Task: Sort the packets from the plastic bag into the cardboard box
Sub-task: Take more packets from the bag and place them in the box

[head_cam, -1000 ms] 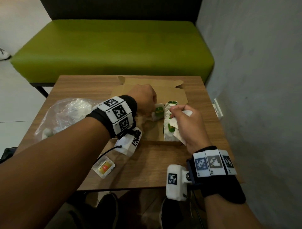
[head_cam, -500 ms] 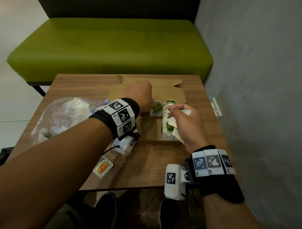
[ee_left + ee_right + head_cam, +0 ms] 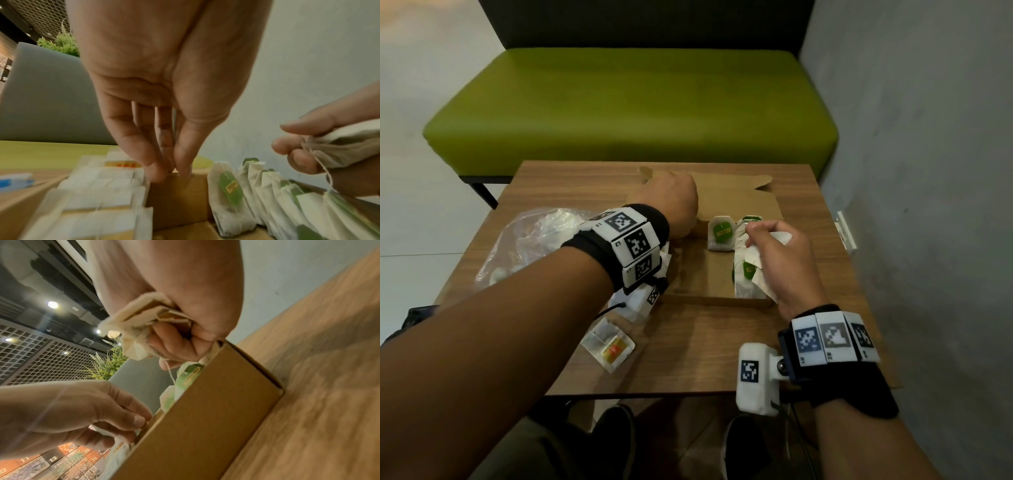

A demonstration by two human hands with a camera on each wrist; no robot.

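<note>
The open cardboard box (image 3: 698,270) lies mid-table. My left hand (image 3: 671,202) reaches into its left side; its straight fingers point down and their tips (image 3: 158,173) touch the far end of a row of white and yellow packets (image 3: 98,186). Nothing shows between thumb and fingers. My right hand (image 3: 760,236) grips a bunch of tea bags (image 3: 144,318) over the box's right side, with a string hanging from them. Below it stands a row of green-tagged tea bags (image 3: 267,194). The clear plastic bag (image 3: 527,246) lies left of the box, with packets still inside.
One loose packet with a yellow and red label (image 3: 611,347) lies on the table near the front edge. A green bench (image 3: 619,102) stands behind the table, and a grey wall (image 3: 928,171) runs close along the right side.
My left hand has shifted a little toward the far left corner of the box. My right hand stays over the tea bag row, still holding the bunch.
</note>
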